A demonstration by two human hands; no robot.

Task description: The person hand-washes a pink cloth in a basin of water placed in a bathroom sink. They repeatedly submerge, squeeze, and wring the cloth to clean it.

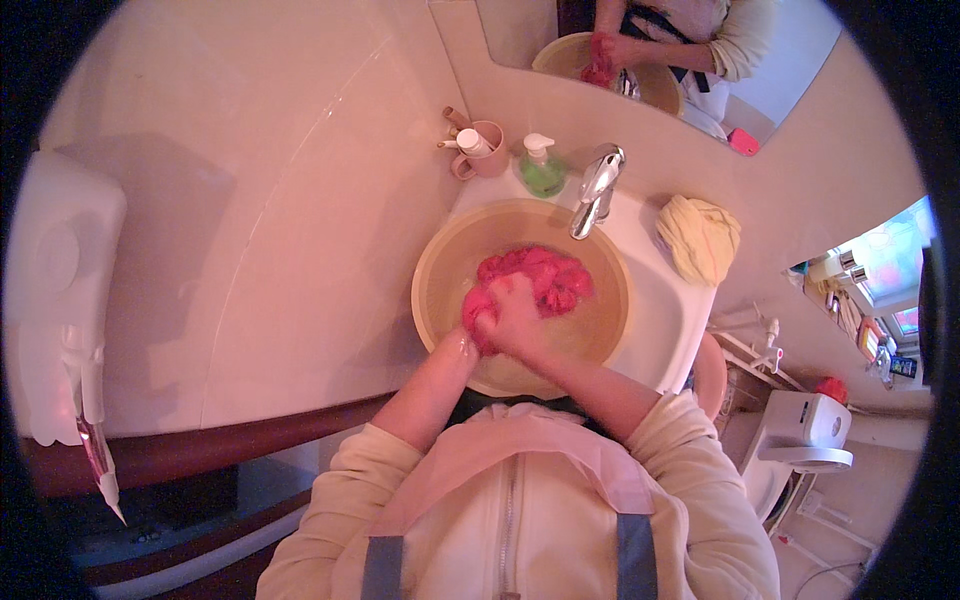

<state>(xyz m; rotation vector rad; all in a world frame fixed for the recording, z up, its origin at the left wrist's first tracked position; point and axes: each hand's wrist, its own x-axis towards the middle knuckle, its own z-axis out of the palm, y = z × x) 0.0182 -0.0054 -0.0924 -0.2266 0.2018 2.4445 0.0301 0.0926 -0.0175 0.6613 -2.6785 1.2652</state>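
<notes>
A round yellowish plastic basin [424, 322] with water in it stands on the white washbasin [660, 300]. Red wet cloth [566, 285] lies bunched in the water. Both hands are at its left part. My right hand [517, 307] is closed over a fold of the cloth, its back upward. My left hand [480, 330] is largely covered by the red cloth and by my right hand; its wet wrist shows at the basin's near left side, and its fingers are hidden. The chrome faucet [592, 195] reaches over the far rim.
Behind the basin stand a pink mug [487, 154] holding tubes and a pump bottle of green liquid [542, 172]. A folded yellow cloth [697, 240] lies on the washbasin's right corner. A mirror [675, 45] hangs above. At right are pipes with a valve [769, 349].
</notes>
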